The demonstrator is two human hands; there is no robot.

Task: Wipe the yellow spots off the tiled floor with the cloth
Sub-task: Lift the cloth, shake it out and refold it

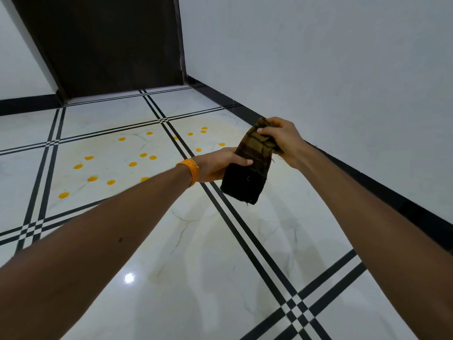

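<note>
One cloth (250,168) end hidden in right hand (282,141)

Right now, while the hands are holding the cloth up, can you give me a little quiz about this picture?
1. True or false: the cloth is held up in the air above the tiled floor.
2. Which wrist wears the orange band? A) left B) right C) both
3. How many hands hold the cloth?

Key
1. True. It touches no tile.
2. A.
3. Two. The left hand holds its middle and the right hand grips its top end.
</note>
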